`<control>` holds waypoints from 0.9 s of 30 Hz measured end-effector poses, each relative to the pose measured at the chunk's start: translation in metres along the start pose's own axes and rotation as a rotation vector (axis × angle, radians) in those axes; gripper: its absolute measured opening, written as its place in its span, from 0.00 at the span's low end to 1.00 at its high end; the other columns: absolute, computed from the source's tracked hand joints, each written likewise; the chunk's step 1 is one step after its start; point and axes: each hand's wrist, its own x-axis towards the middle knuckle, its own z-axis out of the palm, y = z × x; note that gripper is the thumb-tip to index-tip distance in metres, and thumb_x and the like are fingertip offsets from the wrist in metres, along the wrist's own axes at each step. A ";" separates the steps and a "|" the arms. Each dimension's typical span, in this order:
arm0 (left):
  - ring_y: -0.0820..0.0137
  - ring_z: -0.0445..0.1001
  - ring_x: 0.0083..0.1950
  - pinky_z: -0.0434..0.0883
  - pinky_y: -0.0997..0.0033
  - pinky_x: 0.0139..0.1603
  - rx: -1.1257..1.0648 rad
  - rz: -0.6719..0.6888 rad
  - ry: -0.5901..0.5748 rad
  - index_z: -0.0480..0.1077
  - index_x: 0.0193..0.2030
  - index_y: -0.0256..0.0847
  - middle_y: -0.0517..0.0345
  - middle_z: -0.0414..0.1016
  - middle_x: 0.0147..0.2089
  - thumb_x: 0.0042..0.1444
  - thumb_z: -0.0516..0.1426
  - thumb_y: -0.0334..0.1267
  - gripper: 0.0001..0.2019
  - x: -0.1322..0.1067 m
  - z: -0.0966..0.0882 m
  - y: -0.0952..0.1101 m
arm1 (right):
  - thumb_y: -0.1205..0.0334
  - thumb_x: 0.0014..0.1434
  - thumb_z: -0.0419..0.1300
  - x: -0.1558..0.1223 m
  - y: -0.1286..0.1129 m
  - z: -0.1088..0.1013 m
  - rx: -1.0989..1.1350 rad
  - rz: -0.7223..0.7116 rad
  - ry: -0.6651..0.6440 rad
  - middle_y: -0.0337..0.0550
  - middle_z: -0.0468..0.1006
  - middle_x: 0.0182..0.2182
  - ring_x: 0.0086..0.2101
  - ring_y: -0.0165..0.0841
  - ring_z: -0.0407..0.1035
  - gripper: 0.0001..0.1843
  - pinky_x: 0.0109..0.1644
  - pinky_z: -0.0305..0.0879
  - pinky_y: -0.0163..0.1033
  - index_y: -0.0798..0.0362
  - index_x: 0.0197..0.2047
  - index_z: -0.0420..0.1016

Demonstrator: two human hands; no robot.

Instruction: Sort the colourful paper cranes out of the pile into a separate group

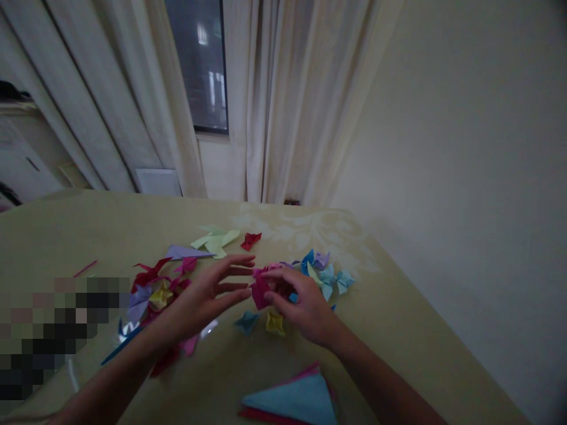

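The right hand pinches a magenta folded paper piece between thumb and fingertips, clamped on its right side, so the piece stands just left of the grip and lifted a little above the yellow-green tablecloth. The left hand is spread open with its fingers apart and straight; its fingertips lie just beside the left edge of the magenta piece, and whether they touch it cannot be told.

Below the held piece lie a small blue folded paper and a small yellow folded paper, close together on the cloth. Beyond the right hand sits a cluster of blue and lilac folded papers. Under and beside the left hand is a heap of red, purple and yellow folded papers. Farther back are a pale green folded paper and a small red folded paper. At the near edge lies a light blue triangular folded sheet over pink ones. A pixelated patch at the left cannot be read.
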 end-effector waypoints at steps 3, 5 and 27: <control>0.51 0.79 0.60 0.77 0.45 0.63 0.561 -0.105 0.147 0.72 0.63 0.43 0.43 0.79 0.61 0.66 0.56 0.49 0.22 0.003 -0.037 -0.026 | 0.73 0.65 0.66 0.002 0.008 0.003 -0.093 -0.058 0.033 0.44 0.83 0.47 0.45 0.36 0.77 0.10 0.50 0.70 0.39 0.51 0.47 0.81; 0.47 0.77 0.62 0.72 0.43 0.66 0.927 -0.204 0.171 0.75 0.60 0.39 0.39 0.77 0.63 0.67 0.51 0.46 0.21 0.001 -0.060 -0.043 | 0.76 0.64 0.65 0.003 0.012 0.005 -0.119 -0.068 0.051 0.43 0.83 0.45 0.44 0.35 0.77 0.10 0.51 0.70 0.39 0.52 0.44 0.80; 0.65 0.82 0.50 0.79 0.66 0.50 0.147 -0.027 -0.018 0.76 0.55 0.46 0.54 0.83 0.50 0.65 0.63 0.44 0.13 -0.002 -0.003 0.014 | 0.55 0.70 0.66 -0.001 -0.001 0.001 0.031 0.070 0.039 0.45 0.83 0.50 0.43 0.35 0.78 0.16 0.44 0.74 0.38 0.49 0.59 0.77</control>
